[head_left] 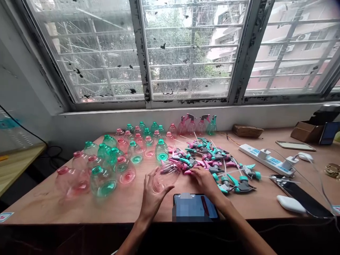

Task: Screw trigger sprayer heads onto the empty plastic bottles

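Observation:
My left hand (152, 196) is wrapped round the base of a clear pink plastic bottle (168, 173) that lies tilted on the wooden table (53, 207), its neck pointing right. My right hand (204, 180) rests on the near edge of a heap of pink and teal spray trigger heads (212, 159), with its fingers curled on a pink one (189, 171). A phone (195, 207) lies between my wrists at the front edge.
Several empty pink and green bottles (106, 166) stand at the left. Assembled spray bottles (198, 124) line the window ledge. At the right are a power strip (267, 159), a white mouse (290, 204), a dark tablet (305, 200) and cardboard boxes (305, 131).

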